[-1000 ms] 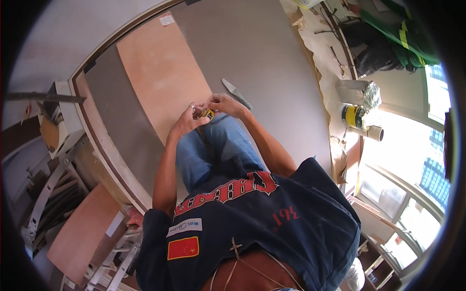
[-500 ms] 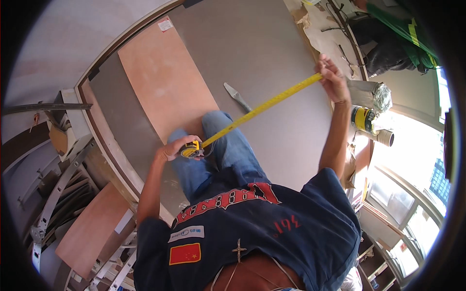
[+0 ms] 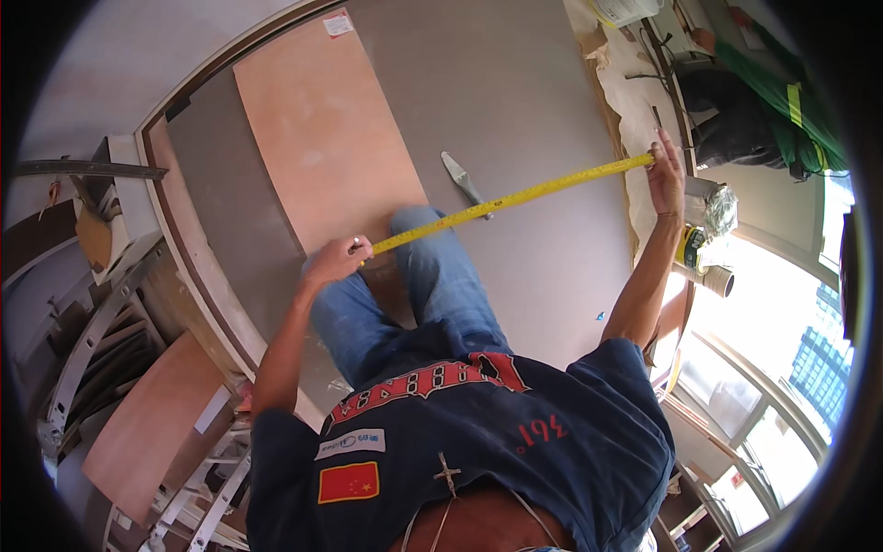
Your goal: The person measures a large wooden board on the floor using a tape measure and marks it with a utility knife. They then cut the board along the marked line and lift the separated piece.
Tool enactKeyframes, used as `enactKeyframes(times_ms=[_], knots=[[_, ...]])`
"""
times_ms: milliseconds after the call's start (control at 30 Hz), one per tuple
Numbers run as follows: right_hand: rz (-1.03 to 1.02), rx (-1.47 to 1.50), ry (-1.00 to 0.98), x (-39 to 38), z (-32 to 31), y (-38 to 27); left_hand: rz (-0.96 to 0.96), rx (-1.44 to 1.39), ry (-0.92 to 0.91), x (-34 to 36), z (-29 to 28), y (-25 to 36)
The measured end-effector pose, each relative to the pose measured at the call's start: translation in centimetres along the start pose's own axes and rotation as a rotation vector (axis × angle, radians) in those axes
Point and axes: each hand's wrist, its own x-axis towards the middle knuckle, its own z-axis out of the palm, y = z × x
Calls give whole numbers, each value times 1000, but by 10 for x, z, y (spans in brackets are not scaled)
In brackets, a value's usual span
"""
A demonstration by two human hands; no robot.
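My left hand point(image 3: 340, 258) grips the tape measure case, mostly hidden by my fingers, just above my jeans-clad knees. The yellow blade point(image 3: 506, 200) stretches up to the right, where my right hand point(image 3: 668, 179) holds its far part near the right edge of the grey board point(image 3: 515, 83). On that board lies a thin pale pinkish plywood strip point(image 3: 322, 138) with a small label at its far end. A flat metal scraper point(image 3: 460, 177) rests to the strip's right, just beyond the blade.
A co-worker in green sleeves point(image 3: 773, 101) is at the upper right. Near it stand a white bucket point(image 3: 621, 9), a yellow-black can point(image 3: 689, 247) and a cardboard tube point(image 3: 713, 281). Metal rails point(image 3: 69, 386) and a curved plywood sheet point(image 3: 147, 419) fill the left. Bright windows line the right.
The tape blade, not visible a second ago, is drawn out. My right hand has moved far right and, since half a second ago, slightly farther; my left hand has risen slightly from then.
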Motion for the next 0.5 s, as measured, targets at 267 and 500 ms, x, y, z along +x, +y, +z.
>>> enactKeyframes(times_ms=[267, 500], knots=[[144, 105, 60, -33, 122, 204, -22, 324, 323, 26, -27, -18], [417, 656, 318, -97, 291, 266, -140, 284, 350, 40, -33, -53]])
